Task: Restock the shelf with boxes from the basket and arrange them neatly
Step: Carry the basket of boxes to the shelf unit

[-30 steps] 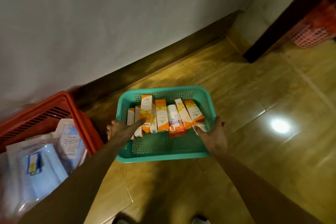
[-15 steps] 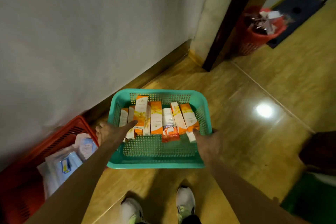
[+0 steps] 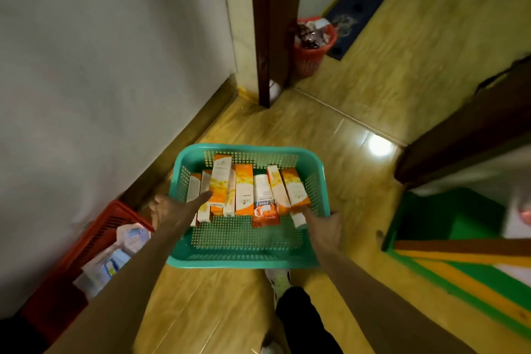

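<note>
Head view: the teal perforated plastic basket (image 3: 247, 241) is carried above the yellow tiled floor (image 3: 359, 89), gripped by the left hand (image 3: 169, 210) at its left rim and the right hand (image 3: 326, 224) at its right rim. Orange-and-white cardboard boxes (image 3: 244, 192) lie in a row inside, at the far end. A red plastic crate (image 3: 94, 233) stands at the left, by the wall.

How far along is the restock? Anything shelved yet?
Nothing looks shelved: no shelf is in view, and the orange-and-white boxes are in the teal basket. In hand: the left hand and right hand grip its side rims, carrying it above the floor. Left: reach the shelf, unload and line up every box.
</note>
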The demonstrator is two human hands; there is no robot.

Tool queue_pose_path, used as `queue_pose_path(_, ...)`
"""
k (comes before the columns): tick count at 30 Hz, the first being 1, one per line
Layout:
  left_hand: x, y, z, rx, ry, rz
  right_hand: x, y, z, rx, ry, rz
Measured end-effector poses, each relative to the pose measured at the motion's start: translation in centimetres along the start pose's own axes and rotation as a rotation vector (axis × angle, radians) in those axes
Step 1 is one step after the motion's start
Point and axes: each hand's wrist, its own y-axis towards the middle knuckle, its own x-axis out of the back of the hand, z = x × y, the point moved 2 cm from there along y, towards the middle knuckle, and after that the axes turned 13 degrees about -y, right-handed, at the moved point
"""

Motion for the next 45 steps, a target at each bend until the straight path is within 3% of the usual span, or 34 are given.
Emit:
queue_pose_path(7,-1.2,-11.7,0.0,-0.11,0.029,0.08,9.8,-6.5,-8.3,-0.077,0.038,-0.17)
queue_pose_path(12,-3.7,-18.6,0.6,-0.147,0.054,0.138,16.5,-8.5,-14.4,-0.122,0.102,-0.204)
queue_pose_path(26,-20.2,-42.8,0.2,-0.229,0.229,0.352,38.9,-7.8,-37.0,-0.224,0.177,-0.324)
queue_pose_path(35,-33.6,-56.4,0.6,-0.188,0.472,0.763,52.9,-6.4,-51.5,-0.352,0.334,-0.431)
queue_pose_path(45,-48.8,-72.9,-1.1,-0.293,0.734,1.035,64.4,-6.3,-65.5,-0.614,0.446,-0.527)
